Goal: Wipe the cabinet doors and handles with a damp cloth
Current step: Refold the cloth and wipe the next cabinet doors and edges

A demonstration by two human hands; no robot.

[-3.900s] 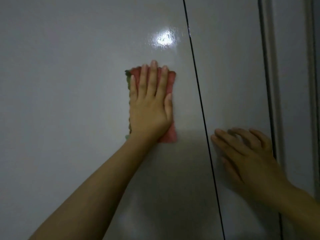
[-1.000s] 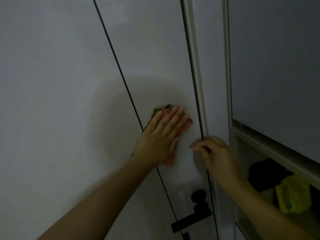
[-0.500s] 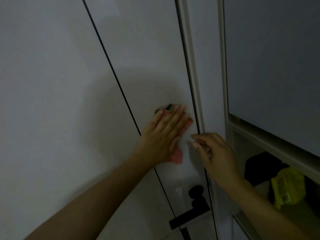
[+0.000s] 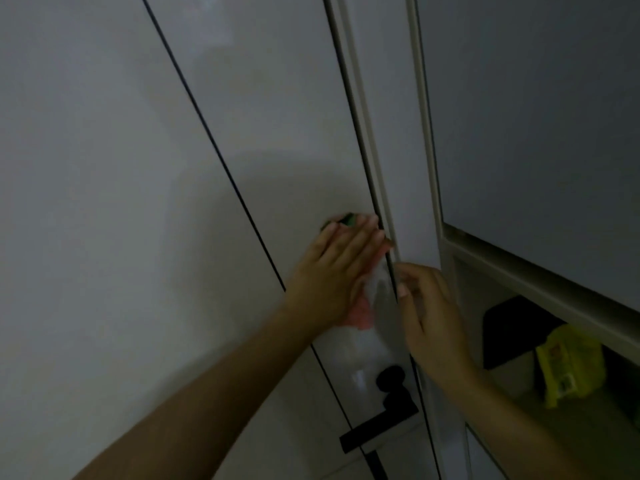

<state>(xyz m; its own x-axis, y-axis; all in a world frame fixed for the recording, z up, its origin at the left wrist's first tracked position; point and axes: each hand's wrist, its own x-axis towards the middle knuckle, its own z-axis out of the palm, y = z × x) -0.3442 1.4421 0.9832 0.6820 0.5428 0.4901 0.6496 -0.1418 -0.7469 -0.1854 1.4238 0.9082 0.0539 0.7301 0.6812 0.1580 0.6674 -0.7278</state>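
The left hand (image 4: 332,275) presses a pink cloth with a green edge (image 4: 360,315) flat against the glossy white cabinet door (image 4: 277,116), fingers straight, tips at the door's right edge. The black lever handle (image 4: 381,420) lies below the fingers — long axis slanting down-left. The right hand (image 4: 429,317) hangs loosely curled, holding nothing, just beside the cloth — likely the left is nearer to wiping it.
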